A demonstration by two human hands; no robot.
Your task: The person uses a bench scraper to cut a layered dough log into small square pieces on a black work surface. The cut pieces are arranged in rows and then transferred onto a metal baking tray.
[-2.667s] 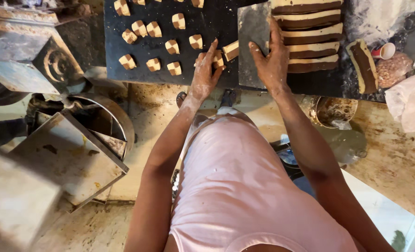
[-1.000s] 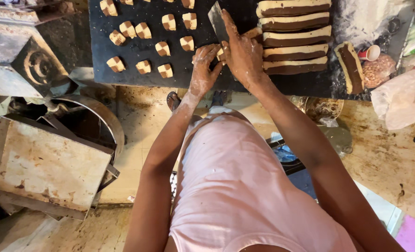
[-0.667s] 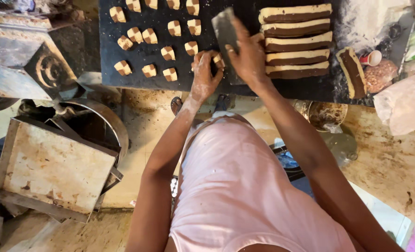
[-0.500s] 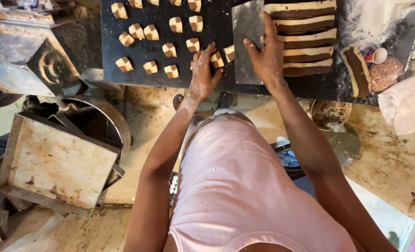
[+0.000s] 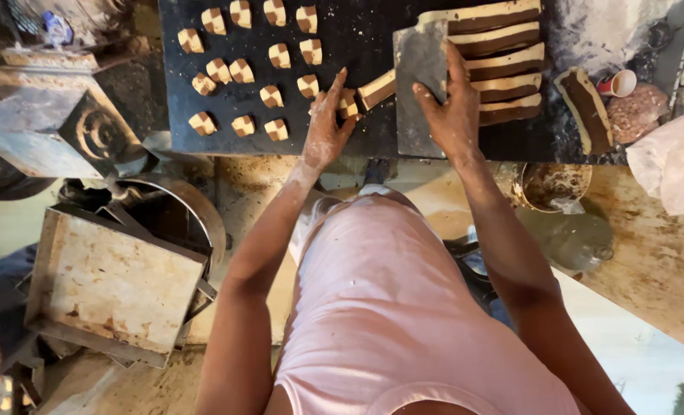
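Now we see the flat metal scraper (image 5: 419, 84) set back down on the dark tabletop (image 5: 342, 23) in the upper middle of the frame, where under a second ago it stood lifted on edge above the dough. Our right hand (image 5: 453, 107) lies spread and flat on top of the blade — pressing rather than gripping. Our left hand (image 5: 328, 123), floured and half open, rests its fingertips on a small checkered piece (image 5: 347, 106) at the near end of the two-tone dough log (image 5: 378, 89), which pokes out from the blade's left edge. We judge that a cut has just been made and a fresh piece is being parted from the log. Cut checkered squares (image 5: 242, 71) sit in loose rows at upper left; uncut striped logs (image 5: 503, 54) are stacked at upper right — just beyond the blade.
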